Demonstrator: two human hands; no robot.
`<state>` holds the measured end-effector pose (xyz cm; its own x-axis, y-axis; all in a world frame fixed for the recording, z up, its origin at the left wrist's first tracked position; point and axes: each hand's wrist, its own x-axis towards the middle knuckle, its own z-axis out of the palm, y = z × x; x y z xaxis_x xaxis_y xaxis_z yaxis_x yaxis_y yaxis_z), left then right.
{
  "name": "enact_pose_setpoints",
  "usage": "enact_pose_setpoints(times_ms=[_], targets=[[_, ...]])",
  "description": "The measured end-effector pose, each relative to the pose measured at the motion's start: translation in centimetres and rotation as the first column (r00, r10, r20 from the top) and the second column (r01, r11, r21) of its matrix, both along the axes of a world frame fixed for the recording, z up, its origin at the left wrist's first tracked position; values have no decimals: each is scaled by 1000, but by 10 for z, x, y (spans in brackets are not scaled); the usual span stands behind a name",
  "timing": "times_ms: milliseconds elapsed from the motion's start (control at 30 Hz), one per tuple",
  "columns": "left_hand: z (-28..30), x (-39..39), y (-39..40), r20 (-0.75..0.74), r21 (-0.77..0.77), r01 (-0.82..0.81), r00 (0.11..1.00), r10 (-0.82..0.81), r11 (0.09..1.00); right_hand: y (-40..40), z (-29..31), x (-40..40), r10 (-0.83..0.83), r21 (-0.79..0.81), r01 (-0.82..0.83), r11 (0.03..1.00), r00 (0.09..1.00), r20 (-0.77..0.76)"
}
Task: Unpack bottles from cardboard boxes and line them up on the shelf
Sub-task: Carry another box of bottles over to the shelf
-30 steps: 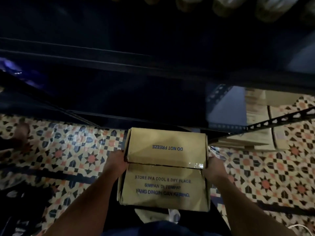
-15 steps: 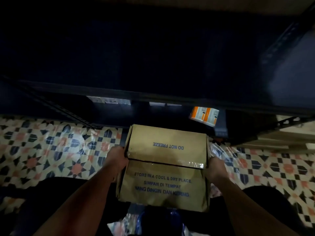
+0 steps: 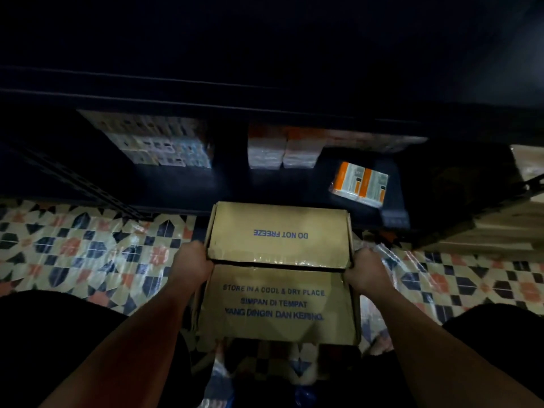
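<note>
- held the closed cardboard box (image 3: 278, 272) above the tiled floor (image 3: 88, 248), just before the bottom shelf's (image 3: 206, 184) front edge; left hand (image 3: 192, 265) and right hand (image 3: 366, 273) gripping opposite sides, fingers hidden beneath.
- could slip or drop, probably heavy with bottles; loose top flaps might spring open.
- orange pack (image 3: 359, 184) near the shelf's right front corner, stacked cartons (image 3: 164, 142) at the back, narrowing free room.

The cardboard box (image 3: 278, 275) read "DO NOT FREEZE", upside down, and "STORE IN A COOL & DRY PLACE / SIMPAN DI TEMPAT".

view has dipped: packs (image 3: 164, 145) on the lower shelf (image 3: 265, 184) now show beyond the held box (image 3: 278, 272)
</note>
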<state>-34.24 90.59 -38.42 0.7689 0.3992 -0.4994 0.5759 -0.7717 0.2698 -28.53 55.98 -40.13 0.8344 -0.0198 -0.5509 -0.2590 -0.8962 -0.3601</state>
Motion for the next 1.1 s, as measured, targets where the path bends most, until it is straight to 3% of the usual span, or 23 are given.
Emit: enact_pose_setpoints(times_ms=[233, 467, 533, 633, 700, 767, 833, 933, 1000, 1100], targets=[[-12, 6, -1, 64, 33, 2, 998, -4, 999, 2, -11, 2, 33, -41, -30, 999, 997, 69], [-14, -1, -2, 67, 124, 43, 996, -51, 991, 9, -7, -8, -43, -113, 56, 992, 993, 108], [-15, -3, -4, 186, 161, 142, 968, -171, 977, 8, 1, -7, -135, -30, 140, 990, 984, 117], [-5, 0, -6, 357, 231, 312, 854, -379, 922, 1, 24, -1, -233, 217, 220, 951, 972, 39], [9, 9, -5, 430, 251, 303, 816, -386, 919, -3, 35, 6, -196, 297, 200, 934, 980, -44], [32, 22, -7, 543, 190, 213, 790, -283, 958, -9, 41, 11, -184, 357, 210, 910, 977, -106], [56, 37, -7, 657, 147, 104, 733, -176, 984, -6, 55, 11, -79, 362, 120, 924, 989, -125], [74, 60, -3, 720, 198, 64, 668, -190, 978, 9, 70, 0, 245, 170, -227, 959, 965, -95], [73, 78, 0, 712, 183, 120, 668, -216, 976, 27, 73, -21, 415, 116, -401, 909, 900, -134], [62, 101, -2, 647, 64, 217, 735, -206, 974, 53, 69, -53, 589, 163, -568, 807, 794, -149]])
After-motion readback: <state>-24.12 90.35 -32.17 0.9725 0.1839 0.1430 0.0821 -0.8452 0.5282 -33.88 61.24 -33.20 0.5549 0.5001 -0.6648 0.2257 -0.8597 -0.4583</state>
